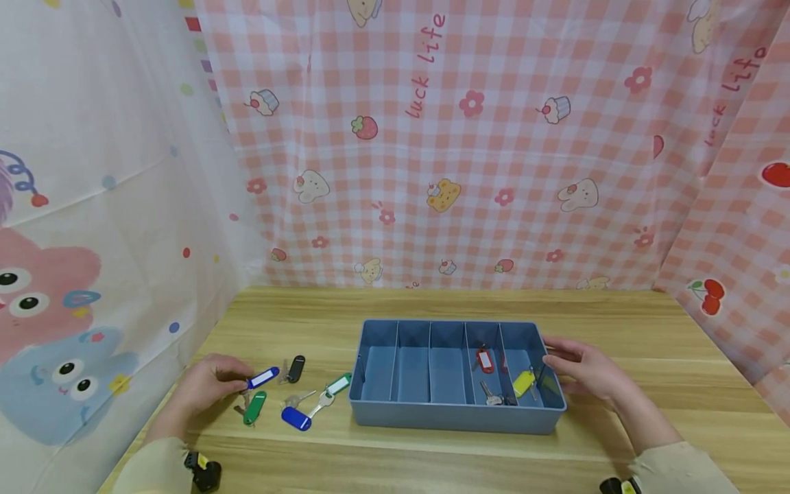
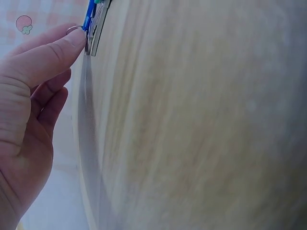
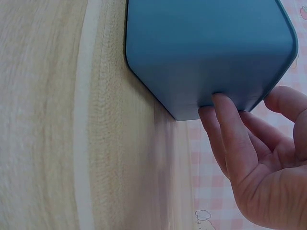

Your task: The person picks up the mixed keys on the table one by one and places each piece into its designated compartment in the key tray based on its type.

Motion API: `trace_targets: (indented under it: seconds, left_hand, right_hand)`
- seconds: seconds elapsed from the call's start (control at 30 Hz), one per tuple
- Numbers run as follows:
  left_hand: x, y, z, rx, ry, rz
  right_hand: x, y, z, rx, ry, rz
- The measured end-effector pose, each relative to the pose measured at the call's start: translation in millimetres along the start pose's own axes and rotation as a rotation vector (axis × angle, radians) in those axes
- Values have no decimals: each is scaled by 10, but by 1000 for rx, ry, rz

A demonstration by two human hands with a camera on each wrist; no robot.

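Note:
My left hand [image 1: 212,384] is at the left of the table, where thumb and fingertip pinch the ring of a key with a blue tag [image 1: 263,378]; in the left wrist view the blue tag [image 2: 89,15] stands up beyond the thumb. Just below lies a key with a green tag [image 1: 254,408]. My right hand [image 1: 583,370] holds the right end of a blue-grey divided box [image 1: 457,416], thumb over the rim and fingers against the outer wall [image 3: 206,62]. Inside, a red-tagged key [image 1: 485,360] lies in the second compartment from the right, a yellow-tagged key [image 1: 524,383] in the rightmost.
Between left hand and box lie a black-tagged key [image 1: 296,369], a blue-tagged key [image 1: 296,418] and a green-tagged key [image 1: 339,385]. Another key [image 1: 491,395] is near the box's front wall. A pink checked cloth [image 1: 407,171] hangs behind the wooden table [image 1: 296,466].

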State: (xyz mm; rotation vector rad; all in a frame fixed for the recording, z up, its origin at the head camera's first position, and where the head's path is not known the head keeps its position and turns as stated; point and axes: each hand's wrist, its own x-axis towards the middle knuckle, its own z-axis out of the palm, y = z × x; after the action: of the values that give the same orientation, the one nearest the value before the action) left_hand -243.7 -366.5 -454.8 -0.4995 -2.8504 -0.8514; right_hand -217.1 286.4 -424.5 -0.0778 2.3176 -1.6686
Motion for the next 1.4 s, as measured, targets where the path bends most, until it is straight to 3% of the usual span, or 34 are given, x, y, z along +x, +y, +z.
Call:
trace_targets:
  seconds: [0.27, 0.57, 1.03, 1.4]
  left_hand:
    - [-6, -11, 28, -32, -10, -68]
    - [-8, 0, 59, -35, -17, -101]
    - [26, 48, 41, -19, -19, -67]
    - [48, 188, 12, 10, 11, -42]
  right_hand:
    - [-1, -5, 2, 0, -2, -4]
    - [-6, -19, 4, 3, -7, -9]
    - [-5, 5, 0, 5, -5, -12]
    - [-9, -3, -1, 4, -8, -14]
